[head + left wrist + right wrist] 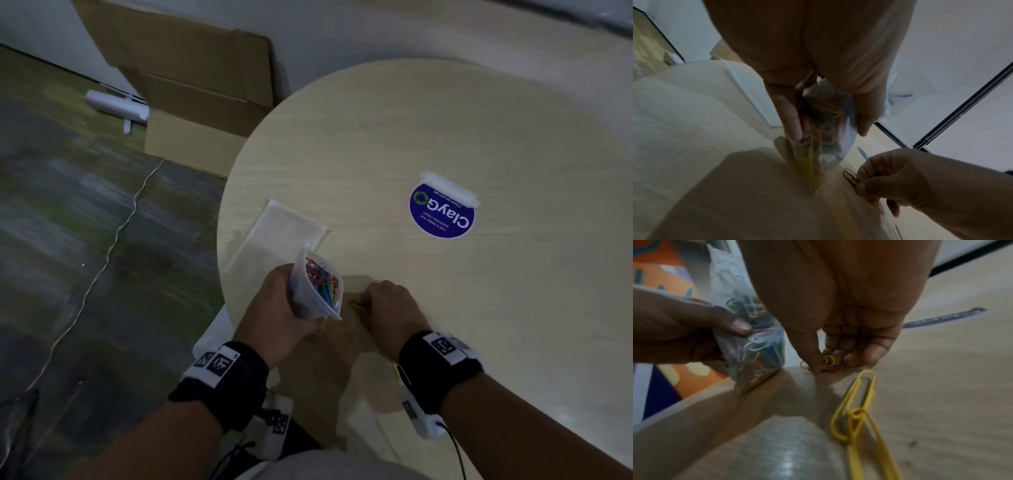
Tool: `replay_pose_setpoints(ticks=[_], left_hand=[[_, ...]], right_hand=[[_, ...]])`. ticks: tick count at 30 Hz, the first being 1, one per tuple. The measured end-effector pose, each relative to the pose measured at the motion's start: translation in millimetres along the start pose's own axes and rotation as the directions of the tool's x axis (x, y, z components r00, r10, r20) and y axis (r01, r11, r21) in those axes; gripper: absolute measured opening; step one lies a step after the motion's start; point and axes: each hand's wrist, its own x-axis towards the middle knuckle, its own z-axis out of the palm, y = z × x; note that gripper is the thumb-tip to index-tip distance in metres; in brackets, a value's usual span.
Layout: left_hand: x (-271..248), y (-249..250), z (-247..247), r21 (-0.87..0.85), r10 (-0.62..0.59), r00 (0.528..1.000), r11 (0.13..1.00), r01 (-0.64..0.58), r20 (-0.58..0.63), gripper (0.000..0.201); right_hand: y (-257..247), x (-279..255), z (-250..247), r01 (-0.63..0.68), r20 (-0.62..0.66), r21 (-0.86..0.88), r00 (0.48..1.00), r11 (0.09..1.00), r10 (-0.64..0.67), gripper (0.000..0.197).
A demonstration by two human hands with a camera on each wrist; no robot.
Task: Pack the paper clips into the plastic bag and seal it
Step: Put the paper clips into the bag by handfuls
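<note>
My left hand point(284, 308) grips a small clear plastic bag point(317, 284) upright at the round table's near left edge; its mouth is open and it holds several coloured paper clips point(322, 279). The same bag point(752, 344) shows in the right wrist view and the bag point(828, 123) in the left wrist view. Just right of it, my right hand point(390, 305) is curled down on the tabletop and pinches yellow paper clips point(828, 361) between thumb and fingers, the clips point(852, 177) also seen from the left wrist. Two linked yellow clips point(857, 408) lie loose on the table near my right wrist.
A stack of flat clear bags point(281, 229) lies on the wooden table point(411, 137) behind my left hand. A round blue sticker point(442, 212) is taped down at centre right. Cardboard boxes point(191, 89) and a white cable point(113, 240) sit on the floor to the left.
</note>
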Motion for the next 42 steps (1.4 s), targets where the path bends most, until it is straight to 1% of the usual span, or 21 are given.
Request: replay_pose_setpoints(ticks=[3, 6, 8, 9, 11, 13, 15, 18, 21, 22, 23, 24, 25, 26, 27, 28, 29, 32, 34, 38, 42], left_hand=[[0.6, 2.9, 2.6, 0.009, 0.002, 1.000, 1.000, -0.002, 0.002, 0.085], [2.5, 3.1, 5.7, 0.017, 0.002, 1.000, 1.000, -0.002, 0.002, 0.086], [3.2, 3.5, 8.0, 0.029, 0.007, 1.000, 1.000, -0.007, 0.005, 0.086], [3.5, 3.8, 9.2, 0.035, 0.011, 1.000, 0.999, -0.011, 0.004, 0.086], [5.2, 4.5, 12.2, 0.034, 0.007, 1.000, 0.999, -0.007, -0.002, 0.085], [7.0, 6.1, 16.1, 0.025, -0.006, 1.000, 1.000, 0.006, 0.002, 0.084], [9.1, 5.6, 20.2, -0.002, 0.002, 1.000, 1.000, -0.002, 0.021, 0.084], [10.6, 6.1, 23.1, -0.003, 0.015, 0.999, 1.000, -0.014, 0.033, 0.082], [9.5, 7.9, 20.0, 0.016, 0.026, 0.999, 1.000, -0.026, 0.032, 0.082], [8.9, 7.8, 19.0, 0.016, 0.037, 0.999, 0.999, -0.037, 0.031, 0.080], [7.6, 8.9, 17.6, 0.015, 0.046, 0.998, 0.999, -0.047, 0.035, 0.079], [6.9, 9.3, 16.6, 0.011, 0.051, 0.998, 0.999, -0.052, 0.040, 0.078], [6.2, 9.9, 16.2, 0.010, 0.058, 0.997, 0.998, -0.059, 0.043, 0.077], [6.6, 8.7, 16.5, 0.013, 0.066, 0.997, 0.998, -0.067, 0.039, 0.075], [6.5, 9.2, 16.3, 0.017, 0.074, 0.997, 0.997, -0.074, 0.033, 0.075], [6.6, 8.8, 16.5, 0.020, 0.073, 0.997, 0.997, -0.074, 0.030, 0.076], [6.3, 9.7, 16.5, 0.018, 0.071, 0.997, 0.997, -0.072, 0.027, 0.076], [6.4, 8.8, 16.9, 0.019, 0.072, 0.997, 0.997, -0.072, 0.020, 0.075], [6.1, 7.3, 17.6, 0.017, 0.072, 0.997, 0.997, -0.073, 0.027, 0.076], [5.7, 5.6, 17.9, 0.015, 0.065, 0.997, 0.998, -0.066, 0.037, 0.078], [6.1, 7.9, 18.7, 0.017, 0.057, 0.997, 0.998, -0.058, 0.046, 0.080]], right_hand=[[-3.7, -3.6, -1.7, 0.041, 0.020, -0.050, 0.999, 0.998, -0.040, 0.019], [-0.6, -13.2, -10.7, -0.012, 0.015, 0.079, 1.000, 0.997, 0.011, 0.014], [2.6, -22.2, -25.9, -0.064, -0.092, 0.263, 0.992, 0.963, 0.091, 0.006], [2.2, -27.5, -36.1, -0.053, -0.166, 0.359, 0.979, 0.932, 0.119, 0.003], [-5.6, -38.2, -59.9, 0.026, -0.288, 0.513, 0.947, 0.858, 0.143, 0.010], [-19.5, -43.1, -79.5, 0.109, -0.339, 0.599, 0.932, 0.793, 0.128, 0.013], [-33.2, -41.5, -88.2, 0.165, -0.349, 0.586, 0.935, 0.794, 0.064, 0.013], [-39.3, -38.8, -88.6, 0.195, -0.326, 0.551, 0.945, 0.811, -0.005, 0.013], [-15.3, -45.1, -82.2, 0.177, -0.397, 0.547, 0.915, 0.818, 0.068, 0.017], [-1.2, -49.0, -75.3, 0.179, -0.419, 0.507, 0.906, 0.843, 0.060, 0.022], [13.0, -53.4, -66.1, 0.181, -0.409, 0.408, 0.912, 0.895, 0.002, 0.029], [25.3, -58.4, -54.8, 0.186, -0.337, 0.272, 0.937, 0.944, -0.087, 0.040], [36.2, -63.9, -41.4, 0.203, -0.204, 0.136, 0.964, 0.970, -0.173, 0.054], [44.5, -68.9, -28.6, 0.217, -0.049, 0.025, 0.975, 0.976, -0.216, 0.066], [50.1, -72.5, -17.4, 0.220, 0.072, -0.042, 0.974, 0.975, -0.217, 0.073], [52.3, -76.2, -9.1, 0.217, 0.117, -0.084, 0.971, 0.973, -0.207, 0.071], [53.0, -78.4, -2.8, 0.210, 0.112, -0.101, 0.974, 0.972, -0.199, 0.063], [54.2, -77.3, 11.7, 0.190, -0.042, -0.111, 0.980, 0.976, -0.195, 0.026], [56.0, -75.5, 13.7, 0.131, -0.073, -0.088, 0.988, 0.987, -0.138, 0.014], [60.9, -77.1, 15.3, 0.021, -0.041, -0.016, 0.999, 1.000, -0.021, 0.024], [53.9, -75.3, 8.7, -0.076, -0.012, 0.062, 0.997, 0.995, 0.077, 0.020]])
